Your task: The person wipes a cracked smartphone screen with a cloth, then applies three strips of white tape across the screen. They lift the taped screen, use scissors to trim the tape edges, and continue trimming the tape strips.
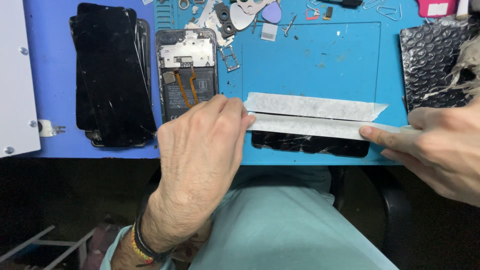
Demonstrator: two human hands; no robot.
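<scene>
Worktop point(55, 135): blue, carrying a blue repair mat point(325, 60). On it: stacked black screens point(112, 75), opened phone point(187, 70), cracked screen point(310, 144), small parts point(235, 17), black bubble wrap point(432, 60).

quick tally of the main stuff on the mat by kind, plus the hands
hands: 2, left and right
tape strips: 2, upper and lower
cracked screen under the tape: 1
opened phone: 1
stack of black screens: 1, number in it unclear
bubble wrap: 1
total: 8
</scene>
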